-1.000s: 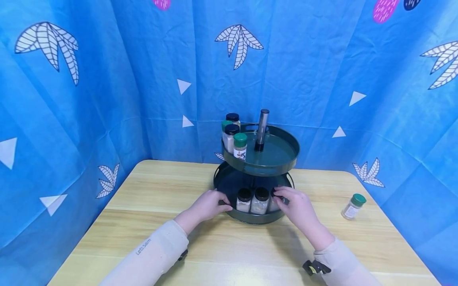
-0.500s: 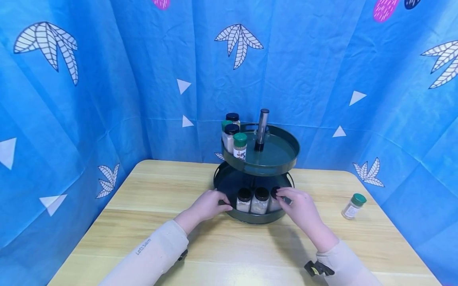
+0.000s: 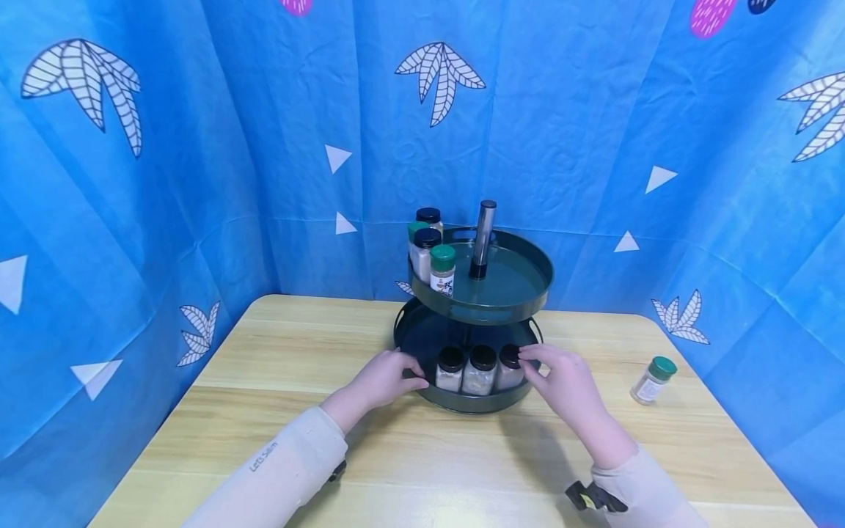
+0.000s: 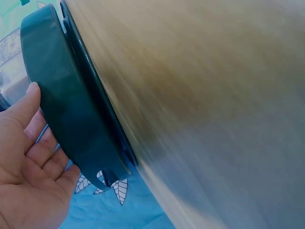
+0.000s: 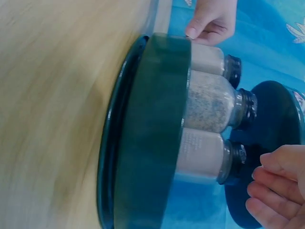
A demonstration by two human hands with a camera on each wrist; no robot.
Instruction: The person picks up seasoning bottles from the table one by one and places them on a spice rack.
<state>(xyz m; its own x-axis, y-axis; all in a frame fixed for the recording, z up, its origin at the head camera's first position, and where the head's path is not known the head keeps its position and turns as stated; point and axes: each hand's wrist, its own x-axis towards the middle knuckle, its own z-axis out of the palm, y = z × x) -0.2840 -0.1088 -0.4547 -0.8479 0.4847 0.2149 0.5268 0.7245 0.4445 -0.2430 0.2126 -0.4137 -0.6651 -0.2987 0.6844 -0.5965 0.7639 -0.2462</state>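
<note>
A dark green two-tier round spice rack stands on the table. On its lower tray, three black-lidded spice jars stand side by side: a left jar, a middle jar and a right jar. My left hand holds the lower tray's rim at the left, its thumb at the edge in the left wrist view. Beside the right jar's lid is my right hand. Its fingers are loosely bent, with a small gap to that lid in the right wrist view, and hold nothing.
The upper tray bears several jars at its left, among them a green-lidded jar and a black-lidded one. Another green-lidded jar stands at the table's right. A blue curtain surrounds the wooden table.
My right hand has drawn back to the right from the right jar, uncovering its lid. The left hand stays at the tray's rim, and the jars stand upright in the tray.
</note>
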